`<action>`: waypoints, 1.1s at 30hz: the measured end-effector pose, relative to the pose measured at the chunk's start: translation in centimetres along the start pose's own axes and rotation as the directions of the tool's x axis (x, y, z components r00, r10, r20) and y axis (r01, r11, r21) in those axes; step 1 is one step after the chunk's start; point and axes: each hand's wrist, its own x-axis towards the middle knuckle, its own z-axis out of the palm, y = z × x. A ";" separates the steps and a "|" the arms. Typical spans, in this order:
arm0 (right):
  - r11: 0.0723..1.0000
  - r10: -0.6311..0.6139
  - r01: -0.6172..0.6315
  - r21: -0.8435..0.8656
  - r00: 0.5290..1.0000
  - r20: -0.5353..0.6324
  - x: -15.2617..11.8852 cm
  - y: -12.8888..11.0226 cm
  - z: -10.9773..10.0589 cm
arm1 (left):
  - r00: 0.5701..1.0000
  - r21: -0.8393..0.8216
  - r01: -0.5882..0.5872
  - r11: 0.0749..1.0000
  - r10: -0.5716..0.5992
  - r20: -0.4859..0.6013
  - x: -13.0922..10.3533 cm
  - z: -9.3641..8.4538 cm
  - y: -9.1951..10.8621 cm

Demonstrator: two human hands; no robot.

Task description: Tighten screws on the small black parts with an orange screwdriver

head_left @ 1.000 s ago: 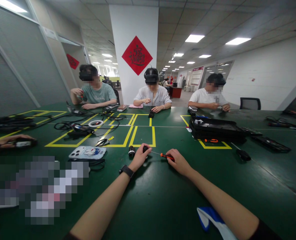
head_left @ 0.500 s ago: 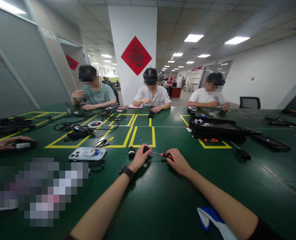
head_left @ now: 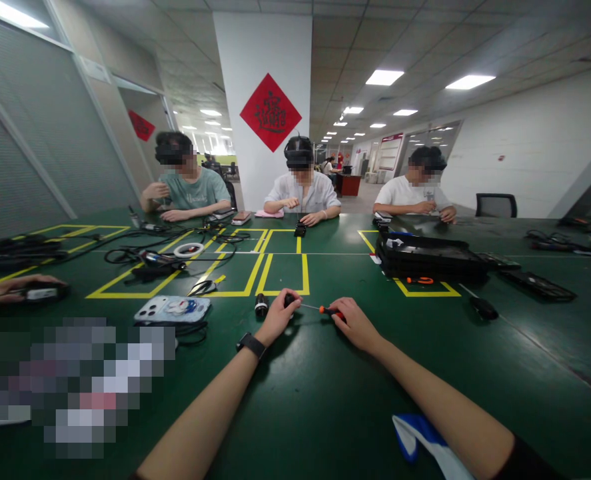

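Observation:
My left hand (head_left: 278,315), with a dark watch on its wrist, is closed around a small black part (head_left: 289,300), mostly hidden by the fingers. From the right, my right hand (head_left: 354,323) grips a screwdriver (head_left: 328,311) with an orange and black handle. Its thin metal shaft lies level and reaches to the black part; whether the tip sits in a screw cannot be made out. Just left of my left hand a short black cylinder with a pale band (head_left: 261,305) stands on the green table (head_left: 295,400).
A phone in a patterned case (head_left: 172,309) and cables lie to the left, near another person's hand (head_left: 12,292). Black trays (head_left: 430,257), orange-handled pliers (head_left: 420,281) and another screwdriver (head_left: 484,308) are at right. Blue-and-white cloth (head_left: 418,437) lies by my right forearm. Three people sit opposite.
The whole view has shifted slightly to the left. Both my hands keep the same hold, with the screwdriver's shaft still pointing at the black part.

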 end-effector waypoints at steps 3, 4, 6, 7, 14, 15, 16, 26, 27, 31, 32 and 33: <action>0.999 0.005 -0.005 0.033 1.000 -0.002 0.0 0.0 -0.1 | 1.000 -0.005 0.005 1.000 -0.005 -0.009 0.0 0.0 0.1; 0.999 0.006 -0.006 0.040 1.000 -0.002 0.0 0.0 -0.1 | 1.000 -0.007 0.007 1.000 -0.007 -0.010 0.0 0.0 0.1; 0.999 0.011 -0.011 0.041 1.000 -0.005 0.0 0.0 0.0 | 1.000 -0.009 0.000 1.000 0.000 -0.012 0.1 0.0 0.1; 0.999 0.017 -0.017 0.034 1.000 -0.009 0.0 0.0 0.1 | 1.000 -0.007 -0.007 1.000 0.007 -0.014 0.1 0.0 0.0; 0.999 0.054 -0.054 -0.002 0.998 -0.023 0.2 0.2 0.4 | 1.000 0.004 -0.009 1.000 0.009 -0.010 0.1 0.0 -0.1; 0.999 0.047 -0.047 0.000 0.999 -0.019 0.2 0.2 0.4 | 1.000 0.001 -0.005 1.000 0.005 -0.007 0.1 0.0 -0.1; 0.999 0.041 -0.041 0.003 0.999 -0.015 0.2 0.2 0.4 | 1.000 -0.001 -0.002 1.000 0.002 -0.006 0.1 0.1 -0.1; 0.998 0.039 -0.039 0.051 0.999 0.003 0.0 0.1 0.2 | 1.000 0.005 0.010 1.000 -0.010 -0.009 0.1 0.0 -0.2; 0.998 0.041 -0.041 0.045 0.999 0.004 -0.1 0.0 0.2 | 1.000 0.009 0.009 1.000 -0.009 -0.008 0.1 0.0 -0.2; 0.999 0.052 -0.053 -0.003 0.999 -0.015 -0.1 -0.1 0.3 | 1.000 0.031 -0.014 0.999 0.014 -0.004 0.1 0.0 -0.1; 0.998 0.058 -0.058 -0.014 0.998 -0.022 -0.1 -0.2 0.3 | 1.000 0.031 -0.020 0.999 0.020 -0.002 0.1 0.0 -0.2; 0.998 0.062 -0.063 -0.022 0.998 -0.025 0.0 -0.2 0.3 | 1.000 0.031 -0.022 0.999 0.022 -0.001 0.1 0.0 -0.2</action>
